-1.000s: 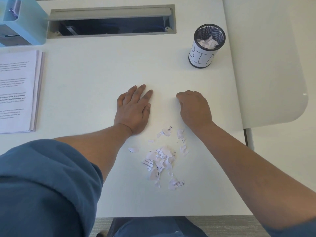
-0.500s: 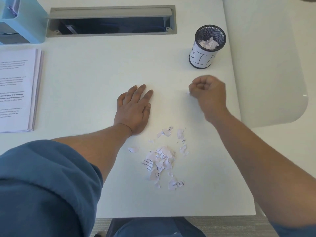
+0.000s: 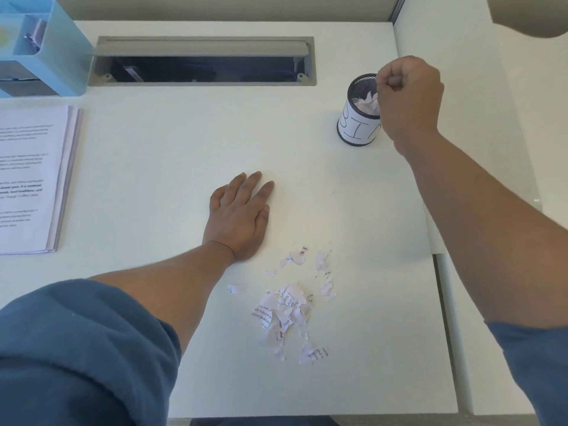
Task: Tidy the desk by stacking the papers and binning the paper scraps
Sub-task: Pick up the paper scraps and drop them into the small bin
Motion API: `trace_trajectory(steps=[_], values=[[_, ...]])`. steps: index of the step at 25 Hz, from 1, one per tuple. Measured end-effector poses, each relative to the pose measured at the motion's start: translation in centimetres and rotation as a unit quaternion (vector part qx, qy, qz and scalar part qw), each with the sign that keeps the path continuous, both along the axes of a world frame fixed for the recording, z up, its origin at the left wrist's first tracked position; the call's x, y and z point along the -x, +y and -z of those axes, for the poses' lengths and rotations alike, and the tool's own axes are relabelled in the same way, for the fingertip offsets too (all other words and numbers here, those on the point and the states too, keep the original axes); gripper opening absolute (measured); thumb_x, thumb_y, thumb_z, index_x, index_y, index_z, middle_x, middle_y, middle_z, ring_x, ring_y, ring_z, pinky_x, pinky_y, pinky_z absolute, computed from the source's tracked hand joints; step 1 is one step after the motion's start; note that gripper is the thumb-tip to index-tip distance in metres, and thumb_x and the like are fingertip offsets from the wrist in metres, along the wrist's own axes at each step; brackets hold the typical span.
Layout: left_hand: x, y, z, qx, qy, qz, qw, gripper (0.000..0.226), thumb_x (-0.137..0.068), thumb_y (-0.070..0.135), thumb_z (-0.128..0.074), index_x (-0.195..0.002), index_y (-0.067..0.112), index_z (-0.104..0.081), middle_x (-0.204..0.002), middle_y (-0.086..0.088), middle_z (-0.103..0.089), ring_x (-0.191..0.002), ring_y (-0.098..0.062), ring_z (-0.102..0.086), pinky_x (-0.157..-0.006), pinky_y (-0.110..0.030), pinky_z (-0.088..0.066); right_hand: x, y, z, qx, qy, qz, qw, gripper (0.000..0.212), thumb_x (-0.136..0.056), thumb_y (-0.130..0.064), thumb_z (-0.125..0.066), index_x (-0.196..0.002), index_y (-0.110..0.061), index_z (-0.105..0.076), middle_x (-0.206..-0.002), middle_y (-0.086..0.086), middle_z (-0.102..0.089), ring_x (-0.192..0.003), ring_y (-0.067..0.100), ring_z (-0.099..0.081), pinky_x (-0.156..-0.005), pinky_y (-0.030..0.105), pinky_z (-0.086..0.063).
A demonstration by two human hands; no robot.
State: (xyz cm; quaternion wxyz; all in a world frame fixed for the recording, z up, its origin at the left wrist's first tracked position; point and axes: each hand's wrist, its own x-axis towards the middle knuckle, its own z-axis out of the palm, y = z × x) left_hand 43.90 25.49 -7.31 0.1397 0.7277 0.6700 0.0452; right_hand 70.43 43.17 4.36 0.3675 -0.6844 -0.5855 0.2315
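Observation:
A pile of torn printed paper scraps (image 3: 285,312) lies on the white desk (image 3: 172,142), near its front edge. My left hand (image 3: 239,219) rests flat on the desk just up and left of the pile, fingers straight. My right hand (image 3: 408,99) hovers over the right side of the black mesh bin (image 3: 356,130), which has a white label and crumpled paper inside. Its fingers are curled and its fingertips pinch together above the bin's rim, on a small scrap that hardly shows. A stack of printed papers (image 3: 30,179) lies at the left edge.
A light blue desk organiser (image 3: 61,56) stands at the back left. A grey cable slot (image 3: 203,61) is cut into the back of the desk. To the right, past a gap, is a second white surface (image 3: 479,333).
My right hand lifted from the desk beside the scraps, closed into a pinch and travelled up and right to the bin. The left hand stayed put.

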Motion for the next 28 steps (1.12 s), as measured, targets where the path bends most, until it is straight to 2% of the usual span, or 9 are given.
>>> trace_trajectory(steps=[3, 6, 9, 11, 13, 18, 23, 26, 28], values=[[0.0, 0.0, 0.0, 0.004, 0.002, -0.001, 1.000, 0.055, -0.106, 0.040, -0.023, -0.159, 0.034, -0.033, -0.171, 0.005, -0.022, -0.158, -0.022, -0.011, -0.123, -0.040, -0.003, 0.3, -0.6, 0.5, -0.040, -0.009, 0.016, 0.999, 0.031, -0.079, 0.001, -0.049, -0.092, -0.017, -0.071, -0.084, -0.007, -0.068, -0.070, 0.004, -0.057, -0.070, 0.010, -0.045], [0.0, 0.0, -0.1, 0.005, 0.001, -0.002, 1.000, 0.055, -0.105, 0.040, -0.024, -0.159, 0.034, -0.033, -0.171, 0.005, -0.022, -0.158, -0.023, -0.012, -0.124, -0.040, -0.004, 0.6, -3.2, 2.1, -0.077, 0.044, 0.027, 0.996, 0.022, -0.080, 0.000, -0.053, -0.089, -0.010, -0.070, -0.082, -0.005, -0.068, -0.069, 0.006, -0.057, -0.072, 0.014, -0.047], [0.0, -0.1, 0.0, 0.002, 0.004, 0.002, 1.000, 0.055, -0.106, 0.039, -0.024, -0.159, 0.034, -0.033, -0.171, 0.005, -0.022, -0.158, -0.023, -0.013, -0.124, -0.040, -0.004, 0.4, -6.8, 4.7, 0.004, 0.055, -0.021, 0.998, 0.021, -0.084, -0.002, -0.059, -0.092, -0.014, -0.074, -0.076, -0.012, -0.064, -0.063, 0.000, -0.053, -0.069, 0.017, -0.045], [0.0, 0.0, 0.0, 0.004, 0.005, 0.003, 1.000, 0.055, -0.106, 0.039, -0.023, -0.160, 0.034, -0.032, -0.171, 0.005, -0.021, -0.158, -0.024, -0.012, -0.124, -0.040, -0.003, -0.1, -9.0, 6.6, 0.090, 0.032, -0.074, 0.993, 0.023, -0.088, -0.004, -0.063, -0.097, -0.020, -0.075, -0.076, -0.020, -0.061, -0.061, -0.005, -0.054, -0.066, 0.011, -0.042], [0.0, -0.1, 0.1, 0.004, 0.010, 0.001, 1.000, 0.055, -0.105, 0.039, -0.023, -0.160, 0.034, -0.032, -0.171, 0.005, -0.021, -0.158, -0.024, -0.012, -0.124, -0.040, -0.003, -0.4, -10.7, 8.1, 0.144, 0.005, -0.116, 0.983, 0.021, -0.092, -0.007, -0.066, -0.103, -0.023, -0.075, -0.088, -0.018, -0.065, -0.068, -0.010, -0.057, -0.067, 0.005, -0.041], [-0.1, 0.2, -0.1, 0.005, 0.014, 0.000, 1.000, 0.054, -0.105, 0.039, -0.025, -0.159, 0.034, -0.032, -0.171, 0.003, -0.022, -0.158, -0.023, -0.013, -0.123, -0.039, -0.004, -0.7, -12.5, 9.3, 0.128, -0.032, -0.151, 0.980, 0.022, -0.093, -0.008, -0.069, -0.114, -0.013, -0.074, -0.110, 0.003, -0.068, -0.094, 0.016, -0.063, -0.094, 0.027, -0.047], [0.0, 0.0, 0.1, 0.007, 0.010, 0.002, 1.000, 0.053, -0.106, 0.038, -0.026, -0.159, 0.034, -0.032, -0.171, 0.003, -0.022, -0.158, -0.023, -0.013, -0.122, -0.038, -0.003, -0.5, -13.3, 9.8, 0.107, -0.017, -0.145, 0.983, 0.022, -0.092, -0.012, -0.072, -0.114, -0.013, -0.075, -0.104, 0.000, -0.063, -0.090, 0.018, -0.063, -0.093, 0.028, -0.050], [0.0, 0.0, 0.0, 0.007, 0.011, 0.002, 1.000, 0.053, -0.106, 0.038, -0.026, -0.159, 0.034, -0.032, -0.171, 0.003, -0.022, -0.158, -0.023, -0.013, -0.122, -0.039, -0.004, 0.1, -13.0, 9.6, 0.104, -0.015, -0.118, 0.987, 0.013, -0.089, -0.015, -0.071, -0.094, -0.003, -0.073, -0.095, 0.019, -0.068, -0.088, 0.033, -0.064, -0.089, 0.044, -0.054], [-0.1, 0.0, 0.0, 0.008, 0.010, 0.000, 1.000, 0.053, -0.106, 0.038, -0.026, -0.159, 0.034, -0.032, -0.171, 0.003, -0.022, -0.158, -0.023, -0.013, -0.123, -0.041, -0.005, 0.5, -12.7, 9.3, 0.104, -0.030, -0.108, 0.988, 0.014, -0.089, -0.015, -0.070, -0.087, -0.001, -0.072, -0.088, 0.023, -0.068, -0.085, 0.038, -0.063, -0.082, 0.046, -0.055]])
